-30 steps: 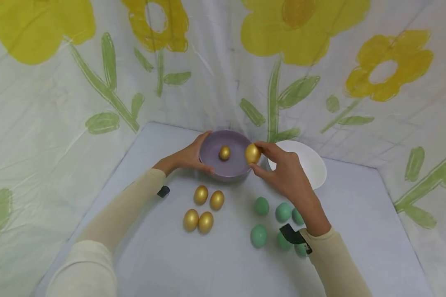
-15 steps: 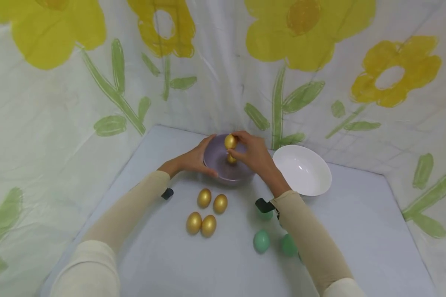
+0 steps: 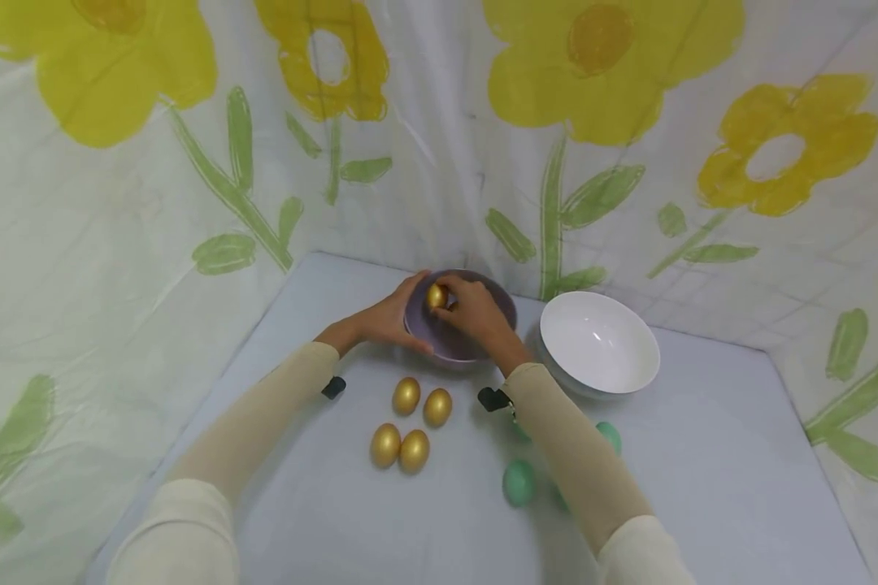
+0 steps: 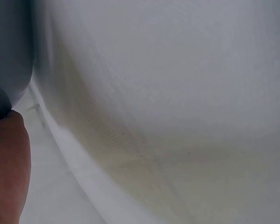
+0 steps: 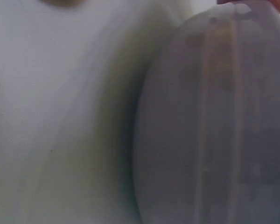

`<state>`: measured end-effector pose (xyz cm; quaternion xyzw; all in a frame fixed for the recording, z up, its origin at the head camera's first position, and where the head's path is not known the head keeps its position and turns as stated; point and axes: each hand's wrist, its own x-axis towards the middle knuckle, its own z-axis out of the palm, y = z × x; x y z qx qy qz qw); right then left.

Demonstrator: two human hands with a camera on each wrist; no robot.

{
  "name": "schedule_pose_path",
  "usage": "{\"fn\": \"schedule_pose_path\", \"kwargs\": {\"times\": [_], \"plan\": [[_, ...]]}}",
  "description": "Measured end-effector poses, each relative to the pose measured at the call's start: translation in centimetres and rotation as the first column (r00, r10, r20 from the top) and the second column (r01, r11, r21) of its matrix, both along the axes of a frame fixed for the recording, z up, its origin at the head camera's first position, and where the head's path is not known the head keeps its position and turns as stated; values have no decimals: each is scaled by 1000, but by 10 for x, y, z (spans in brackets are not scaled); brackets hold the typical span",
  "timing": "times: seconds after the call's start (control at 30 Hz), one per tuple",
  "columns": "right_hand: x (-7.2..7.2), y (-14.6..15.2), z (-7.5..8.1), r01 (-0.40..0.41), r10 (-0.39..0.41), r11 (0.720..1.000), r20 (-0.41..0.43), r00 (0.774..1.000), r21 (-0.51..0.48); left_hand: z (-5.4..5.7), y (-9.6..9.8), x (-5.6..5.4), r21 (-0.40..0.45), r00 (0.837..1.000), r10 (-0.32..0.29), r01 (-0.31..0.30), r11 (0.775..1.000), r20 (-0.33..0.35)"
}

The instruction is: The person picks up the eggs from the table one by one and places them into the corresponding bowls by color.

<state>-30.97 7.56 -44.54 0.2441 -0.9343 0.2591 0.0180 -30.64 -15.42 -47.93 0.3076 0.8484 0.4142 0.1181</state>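
My left hand (image 3: 391, 321) grips the left side of a purple bowl (image 3: 439, 335), thumb at the near rim and fingers around the far side. Inside that bowl, my right hand (image 3: 477, 313) pinches a golden egg (image 3: 436, 296) between thumb and fingers, near the left inner wall. Another golden egg seen earlier in the bowl is hidden by the right hand. The right wrist view is filled by the bowl's outer wall (image 5: 177, 140). At the left edge of the left wrist view, part of the left hand (image 4: 9, 168) meets the dark bowl side (image 4: 9, 51).
Several golden eggs (image 3: 406, 396) lie on the pale table (image 3: 322, 504) in front of the purple bowl. A white bowl (image 3: 600, 341) stands to its right. Green eggs (image 3: 519, 483) lie partly under the right forearm. A flower-printed curtain (image 3: 439, 187) hangs behind.
My right hand has carried the golden egg leftward from the bowl's right rim, down into the purple bowl. The left hand keeps its grip on the bowl. The head view has shifted slightly.
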Motion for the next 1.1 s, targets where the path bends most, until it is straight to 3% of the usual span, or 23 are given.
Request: {"fn": "schedule_pose_path", "kwargs": {"times": [0.47,0.63,0.93,1.1], "plan": [[1,-5,-15,1,-2,995,16,1000,102,-4,-2,3,11,1000,8,-8,1000,6],[0,-4,-15,0,2,995,-24,1000,99,-4,-1,-2,25,1000,-7,7,1000,-7],[0,-3,-14,13,-10,989,-21,1000,144,-1,1,-3,23,1000,-4,4,1000,-11],[2,-2,-8,-4,6,993,-21,1000,122,-1,0,-4,18,1000,-7,7,1000,-3]]}}
